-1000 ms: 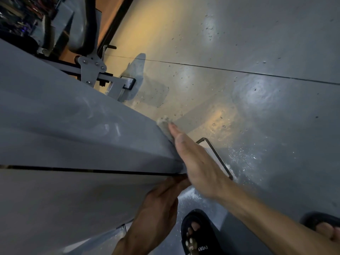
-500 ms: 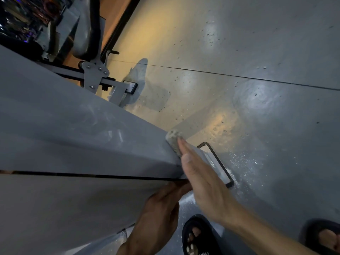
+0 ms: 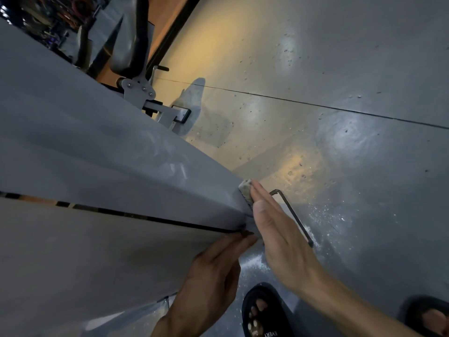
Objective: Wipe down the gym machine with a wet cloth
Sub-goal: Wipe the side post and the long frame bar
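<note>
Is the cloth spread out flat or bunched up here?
Bunched up: only a small thick wad of the cloth shows, pressed against the machine panel's edge under the straight fingers of the right hand.

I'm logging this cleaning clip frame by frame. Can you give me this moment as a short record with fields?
surface: grey machine panel, split by a dark seam
cloth: small grey-white cloth, at the panel's edge
right hand: fingers straight, pressing the cloth against the panel edge
left hand: fingertips on the panel edge near the seam, holding nothing visible
floor: grey, speckled with white near the panel's base
feet: black sandal below the hands
</note>
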Demonstrator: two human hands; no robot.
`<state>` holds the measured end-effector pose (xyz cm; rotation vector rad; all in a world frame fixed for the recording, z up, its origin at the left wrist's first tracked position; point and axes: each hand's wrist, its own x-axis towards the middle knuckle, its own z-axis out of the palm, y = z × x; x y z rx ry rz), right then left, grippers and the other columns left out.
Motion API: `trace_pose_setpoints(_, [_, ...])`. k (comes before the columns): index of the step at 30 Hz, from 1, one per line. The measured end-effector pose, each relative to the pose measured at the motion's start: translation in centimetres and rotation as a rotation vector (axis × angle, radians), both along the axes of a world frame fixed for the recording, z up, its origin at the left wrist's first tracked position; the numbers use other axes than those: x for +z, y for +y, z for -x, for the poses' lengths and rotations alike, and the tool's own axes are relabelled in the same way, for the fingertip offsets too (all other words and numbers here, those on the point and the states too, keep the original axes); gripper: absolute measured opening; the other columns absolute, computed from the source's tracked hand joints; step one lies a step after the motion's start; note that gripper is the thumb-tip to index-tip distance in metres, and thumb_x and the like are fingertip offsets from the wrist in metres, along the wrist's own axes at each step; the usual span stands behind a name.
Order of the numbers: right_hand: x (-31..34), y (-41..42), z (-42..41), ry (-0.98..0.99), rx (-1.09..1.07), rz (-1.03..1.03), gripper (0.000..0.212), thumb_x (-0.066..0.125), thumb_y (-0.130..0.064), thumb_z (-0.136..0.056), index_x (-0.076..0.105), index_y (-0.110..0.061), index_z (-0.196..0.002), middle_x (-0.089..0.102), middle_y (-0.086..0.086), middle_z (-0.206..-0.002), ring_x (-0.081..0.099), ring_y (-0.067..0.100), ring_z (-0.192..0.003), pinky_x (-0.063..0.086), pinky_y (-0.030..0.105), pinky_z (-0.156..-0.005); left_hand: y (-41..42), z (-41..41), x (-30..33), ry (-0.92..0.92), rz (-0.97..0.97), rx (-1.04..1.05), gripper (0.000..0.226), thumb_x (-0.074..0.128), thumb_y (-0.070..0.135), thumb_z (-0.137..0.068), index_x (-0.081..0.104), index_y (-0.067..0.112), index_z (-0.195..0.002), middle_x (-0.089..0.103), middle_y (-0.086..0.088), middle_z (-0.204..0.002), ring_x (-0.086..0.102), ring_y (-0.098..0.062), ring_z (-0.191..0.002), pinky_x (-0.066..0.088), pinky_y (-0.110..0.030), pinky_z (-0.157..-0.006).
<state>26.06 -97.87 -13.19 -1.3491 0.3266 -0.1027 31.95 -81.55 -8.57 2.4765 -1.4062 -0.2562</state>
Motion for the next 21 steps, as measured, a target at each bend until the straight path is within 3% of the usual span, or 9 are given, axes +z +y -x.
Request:
trace_pose_setpoints(3, [0.9, -0.1, 0.1, -0.026, -0.019, -0.015, 0.068, 0.018, -0.066, -0.097, 0.029, -0.039, -0.158, 0.024, -0.036, -0.159, 0.015, -0.024, -0.142, 0.014, 0.013, -0.121, 0.1, 0.0, 1.5, -0.059, 0.015, -0.016, 0.048, 0.049, 0.008, -0.096, 0.062, 0.022, -0.14, 0.06, 0.007, -0.143, 0.055, -0.002, -0.132, 0.043, -0.019, -0.109])
trace_pose_setpoints(5, [0.7, -0.4, 0.3, 0.0, -0.029, -0.026, 0.065, 0.018, -0.068, -0.098, 0.032, -0.041, -0.156, 0.029, -0.035, -0.157, 0.02, -0.023, -0.141, 0.017, 0.018, -0.124, 0.3, 0.0, 2.9, -0.119, 0.04, -0.047, 0.05, 0.051, 0.004, -0.093, 0.063, 0.02, -0.138, 0.058, 0.008, -0.145, 0.056, -0.005, -0.131, 0.043, -0.02, -0.109])
trace_pose_setpoints(8, [0.9, -0.3, 0.7, 0.042, -0.01, -0.057, 0.06, 0.02, -0.063, -0.101, 0.028, -0.042, -0.157, 0.027, -0.033, -0.158, 0.019, -0.023, -0.141, 0.017, 0.025, -0.127, 0.4, 0.1, 5.7, -0.226, 0.031, -0.135, 0.056, 0.059, -0.008, -0.083, 0.067, 0.014, -0.134, 0.06, 0.004, -0.144, 0.056, -0.011, -0.134, 0.05, -0.033, -0.107])
trace_pose_setpoints(11, [3.2, 0.1, 1.2, 0.034, 0.001, -0.063, 0.064, 0.014, -0.07, -0.1, 0.024, -0.044, -0.158, 0.021, -0.035, -0.16, 0.015, -0.022, -0.143, 0.015, 0.028, -0.128, 0.4, 0.4, 9.9, -0.393, -0.045, -0.236, 0.057, 0.065, -0.008, -0.079, 0.067, 0.01, -0.133, 0.059, -0.001, -0.145, 0.05, -0.019, -0.141, 0.048, -0.04, -0.107])
trace_pose_setpoints(16, [5.8, 1.2, 2.0, -0.124, -0.016, 0.023, 0.065, 0.014, -0.067, -0.099, 0.021, -0.042, -0.159, 0.016, -0.038, -0.161, 0.01, -0.019, -0.146, 0.012, 0.023, -0.123, 1.0, 1.6, 15.2, -0.643, -0.288, -0.289, 0.051, 0.061, 0.012, -0.09, 0.059, 0.006, -0.141, 0.048, -0.007, -0.156, 0.039, -0.026, -0.149, 0.033, -0.054, -0.118])
trace_pose_setpoints(21, [3.8, 0.8, 1.7, 0.036, -0.022, -0.029, 0.068, 0.014, -0.067, -0.096, 0.014, -0.042, -0.159, 0.011, -0.035, -0.163, 0.006, -0.026, -0.142, 0.012, 0.03, -0.129, 2.0, 1.4, 15.3, -0.762, -0.456, -0.225, 0.062, 0.051, 0.031, -0.092, 0.049, 0.006, -0.149, 0.039, -0.008, -0.163, 0.03, -0.023, -0.152, 0.026, -0.05, -0.12])
